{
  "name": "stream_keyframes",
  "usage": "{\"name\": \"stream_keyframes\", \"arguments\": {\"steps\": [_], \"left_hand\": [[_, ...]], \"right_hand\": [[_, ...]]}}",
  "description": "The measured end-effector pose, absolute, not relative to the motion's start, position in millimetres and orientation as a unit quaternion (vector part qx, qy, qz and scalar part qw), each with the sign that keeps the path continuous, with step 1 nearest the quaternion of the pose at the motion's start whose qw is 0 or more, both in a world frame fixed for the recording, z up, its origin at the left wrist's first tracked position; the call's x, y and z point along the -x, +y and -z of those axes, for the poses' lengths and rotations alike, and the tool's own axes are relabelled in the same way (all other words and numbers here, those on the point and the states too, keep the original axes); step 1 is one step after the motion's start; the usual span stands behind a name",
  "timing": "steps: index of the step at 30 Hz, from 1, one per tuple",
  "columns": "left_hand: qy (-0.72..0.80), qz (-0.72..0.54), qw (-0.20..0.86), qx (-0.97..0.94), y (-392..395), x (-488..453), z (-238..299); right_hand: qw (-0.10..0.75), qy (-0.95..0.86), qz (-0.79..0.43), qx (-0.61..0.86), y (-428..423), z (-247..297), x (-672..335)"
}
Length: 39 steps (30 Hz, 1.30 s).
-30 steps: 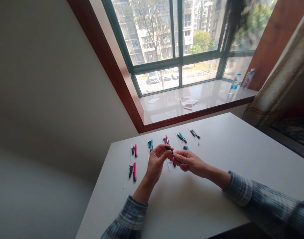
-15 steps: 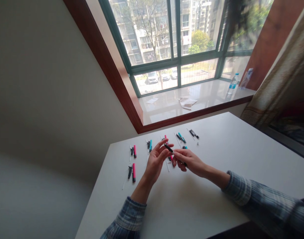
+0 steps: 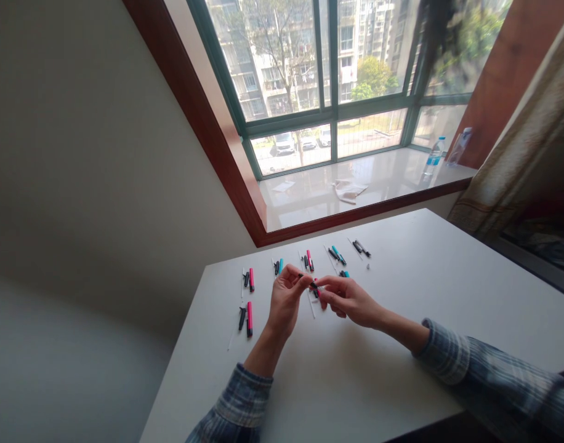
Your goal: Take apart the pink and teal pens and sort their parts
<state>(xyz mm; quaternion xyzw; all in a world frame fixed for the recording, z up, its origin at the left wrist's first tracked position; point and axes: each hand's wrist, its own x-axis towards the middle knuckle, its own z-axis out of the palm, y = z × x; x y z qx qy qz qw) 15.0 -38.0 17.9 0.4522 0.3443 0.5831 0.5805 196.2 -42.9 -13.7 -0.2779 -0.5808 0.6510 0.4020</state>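
Note:
My left hand (image 3: 286,300) and my right hand (image 3: 346,298) meet above the white table (image 3: 383,344), fingertips pinched together on a small black pen part (image 3: 312,285). Just under them lies a pink pen piece with a thin white refill (image 3: 311,304). Sets of pen parts lie in rows beyond and to the left: a pink barrel with a black cap (image 3: 249,317), another pink and black pair (image 3: 251,279), a teal one (image 3: 280,266), a pink one (image 3: 310,259), a teal one (image 3: 338,253) and black pieces (image 3: 361,248).
The table's far edge runs below a window sill (image 3: 356,191) with a cloth (image 3: 349,190) and a water bottle (image 3: 434,154). A curtain (image 3: 517,147) hangs at the right. A plain wall stands to the left.
My left hand's fingers, spread half a second ago, have closed onto the black part. Both hands stay above the same spot on the table.

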Motion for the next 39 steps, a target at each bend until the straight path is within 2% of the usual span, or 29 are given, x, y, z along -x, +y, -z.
{"name": "stream_keyframes", "arguments": {"steps": [17,27,39], "left_hand": [[0.319,-0.644,0.609,-0.335,-26.6,8.8,-32.0],[0.393,-0.476,0.58,-0.532,-40.9,-10.6,-20.5],[0.437,-0.463,0.508,-0.581,-39.6,-12.1,-24.1]], "right_hand": [[0.399,-0.585,-0.64,0.297,-45.6,6.7,-196.7],[0.413,-0.568,-0.654,0.28,-46.3,5.3,-197.0],[0.412,-0.575,-0.648,0.281,-45.4,8.5,-195.3]]}}
